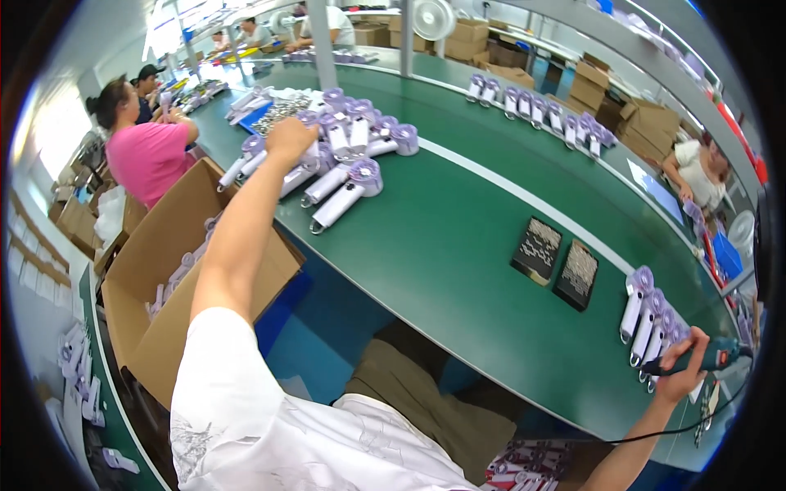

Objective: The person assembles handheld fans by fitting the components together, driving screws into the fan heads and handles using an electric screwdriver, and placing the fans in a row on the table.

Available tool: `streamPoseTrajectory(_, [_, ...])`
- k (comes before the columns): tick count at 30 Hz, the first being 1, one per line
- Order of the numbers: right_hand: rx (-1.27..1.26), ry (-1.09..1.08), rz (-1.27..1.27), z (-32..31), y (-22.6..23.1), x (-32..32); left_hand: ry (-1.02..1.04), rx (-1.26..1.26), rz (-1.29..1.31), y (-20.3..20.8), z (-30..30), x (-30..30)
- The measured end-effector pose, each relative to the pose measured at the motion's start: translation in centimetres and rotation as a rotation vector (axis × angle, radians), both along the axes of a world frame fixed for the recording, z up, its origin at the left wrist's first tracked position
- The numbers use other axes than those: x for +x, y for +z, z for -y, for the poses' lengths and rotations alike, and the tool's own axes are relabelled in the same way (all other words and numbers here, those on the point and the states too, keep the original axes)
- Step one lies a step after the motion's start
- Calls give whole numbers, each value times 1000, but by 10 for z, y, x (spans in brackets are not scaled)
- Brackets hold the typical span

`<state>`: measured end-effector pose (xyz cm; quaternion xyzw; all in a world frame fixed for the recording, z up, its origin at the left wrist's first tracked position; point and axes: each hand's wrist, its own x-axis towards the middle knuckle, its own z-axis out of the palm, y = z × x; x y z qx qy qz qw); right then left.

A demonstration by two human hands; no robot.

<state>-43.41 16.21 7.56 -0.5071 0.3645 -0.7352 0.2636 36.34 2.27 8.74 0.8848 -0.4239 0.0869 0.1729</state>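
Observation:
My left hand (292, 139) is stretched to the far left, over a pile of white-handled tools (340, 204) with round, clear purple heads and wire loops at the handle ends. Its fingers point down and are hidden, so I cannot see whether they grip anything. Beside it, a blue tray (255, 119) bears a heap of small shiny metal parts (280, 113). At the right edge my right hand (681, 372) is closed around a dark teal corded electric screwdriver (711, 358). Just beyond that hand, several of the same purple-headed tools (643, 315) lie in a row.
Two black trays of small metal pieces (538, 245) (578, 274) lie on the green table (442, 237). A cardboard box (164, 245) holding purple parts stands at left. More tools (536, 110) line the far side. A person in pink (151, 151) works at left, another (700, 176) at right.

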Motion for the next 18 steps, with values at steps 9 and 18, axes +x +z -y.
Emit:
streamPoseTrajectory(9, [113, 762, 68, 44, -6, 195, 39, 85, -151, -10, 4, -1])
streamPoseTrajectory(18, [232, 829, 131, 60, -29, 228, 8, -117, -147, -19, 8, 13])
